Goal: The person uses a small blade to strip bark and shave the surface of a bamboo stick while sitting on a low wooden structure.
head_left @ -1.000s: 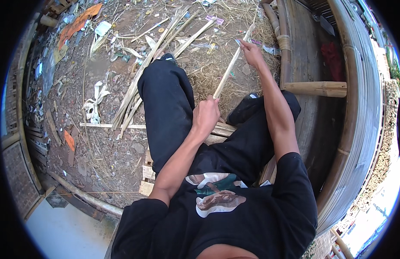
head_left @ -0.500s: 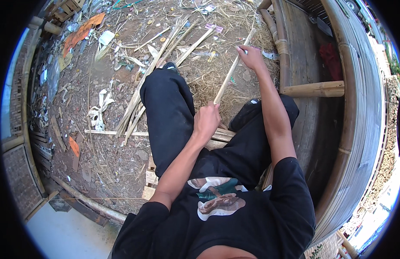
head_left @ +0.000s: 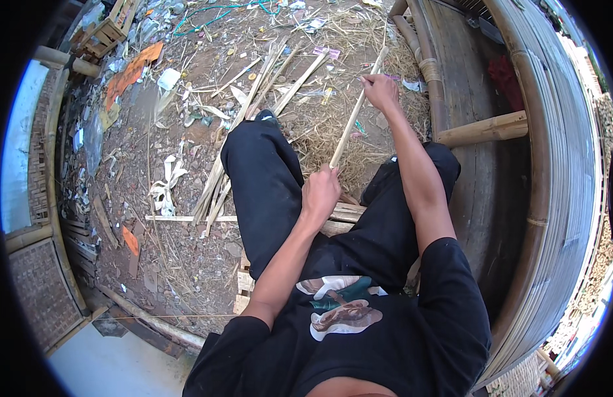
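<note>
A long, pale bamboo strip (head_left: 350, 126) slants between my knees, its far end pointing up and to the right. My left hand (head_left: 321, 194) is closed around the near end, just above my lap. Farther along, my right hand (head_left: 380, 91) is closed against the strip with its fingers bent; whether something small is also in those fingers is too fine to make out. Below the strip lies a heap of thin straw-like shavings (head_left: 313, 142). Beyond my left knee, several similar bamboo strips (head_left: 214, 188) lie bundled on the dirt.
A bamboo bench or platform (head_left: 478, 172) with a crossbar (head_left: 482, 129) runs close along my right side. Litter covers the ground, including an orange sheet (head_left: 133, 71) and white plastic scraps (head_left: 166, 186). A wooden crate (head_left: 108, 30) stands far left, near a woven bamboo wall (head_left: 45, 281).
The view has shifted slightly, so the ground appears a little lower and to the right. My right hand's fingers have curled in more on the strip; my left hand keeps its hold.
</note>
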### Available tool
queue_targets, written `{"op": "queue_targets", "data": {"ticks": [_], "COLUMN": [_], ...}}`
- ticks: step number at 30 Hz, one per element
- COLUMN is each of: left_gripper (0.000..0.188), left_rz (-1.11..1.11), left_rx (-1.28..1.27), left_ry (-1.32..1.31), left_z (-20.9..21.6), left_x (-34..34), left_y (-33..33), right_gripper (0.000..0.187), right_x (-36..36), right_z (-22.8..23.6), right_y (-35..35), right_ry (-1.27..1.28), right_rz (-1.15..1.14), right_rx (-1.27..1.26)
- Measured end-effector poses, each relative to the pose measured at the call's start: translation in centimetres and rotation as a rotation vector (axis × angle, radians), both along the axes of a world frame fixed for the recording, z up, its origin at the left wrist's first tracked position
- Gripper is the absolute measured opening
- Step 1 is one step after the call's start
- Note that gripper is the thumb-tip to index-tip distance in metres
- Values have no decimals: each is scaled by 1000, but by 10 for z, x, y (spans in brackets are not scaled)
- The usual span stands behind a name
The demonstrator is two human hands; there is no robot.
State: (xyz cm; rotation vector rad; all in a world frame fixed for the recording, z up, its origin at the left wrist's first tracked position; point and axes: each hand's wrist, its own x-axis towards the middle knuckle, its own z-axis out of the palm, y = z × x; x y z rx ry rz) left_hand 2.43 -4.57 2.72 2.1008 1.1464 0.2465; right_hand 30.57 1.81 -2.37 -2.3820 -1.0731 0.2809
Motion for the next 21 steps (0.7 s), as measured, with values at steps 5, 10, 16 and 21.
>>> {"op": "queue_targets", "data": {"ticks": [5, 10, 16, 21], "left_gripper": [26, 26, 26, 27], "left_rz": [15, 23, 26, 32], "left_rx": [10, 9, -11, -12], "left_ry": [-23, -34, -24, -53], "left_z": [6, 9, 16, 13], "left_x": [1, 0, 0, 1], "left_y": [2, 4, 9, 13], "right_gripper": [26, 25, 24, 23], "right_x": [-2, -4, -19, -40], "right_z": [10, 27, 42, 51], "right_y": [-2, -5, -12, -25], "right_ry": [11, 44, 26, 19], "right_rz": [-12, 6, 117, 236], "right_rx": [59, 131, 145, 186]}}
